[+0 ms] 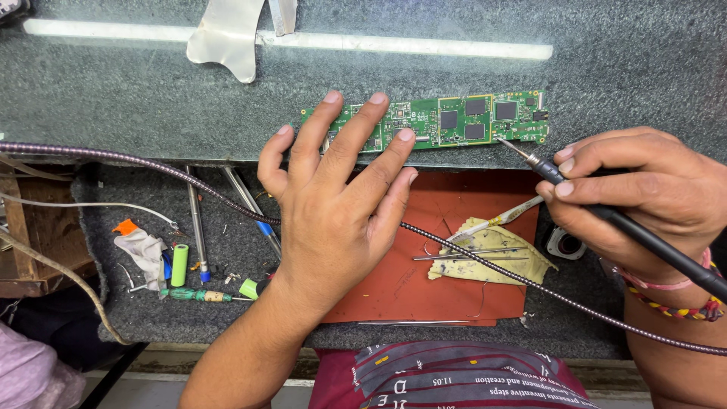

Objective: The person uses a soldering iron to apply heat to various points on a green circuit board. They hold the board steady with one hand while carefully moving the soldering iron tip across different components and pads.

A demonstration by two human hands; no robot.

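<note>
A long green circuit board (462, 120) lies on the raised grey stone ledge (151, 98). My left hand (337, 197) rests flat with spread fingers, the fingertips pressing on the board's left part. My right hand (644, 193) grips a black soldering iron (606, 216) like a pen. Its metal tip (506, 144) touches the ledge edge just below the board's right end. The iron's cord runs off to the lower right.
A braided cable (151, 163) crosses from left to lower right. An orange mat (424, 273) holds a stained yellow cloth (492, 257) and tweezers (469, 254). Screwdrivers, a green cylinder (179, 265) and a rag (144, 250) lie at left. Silver foil (227, 38) sits on the ledge.
</note>
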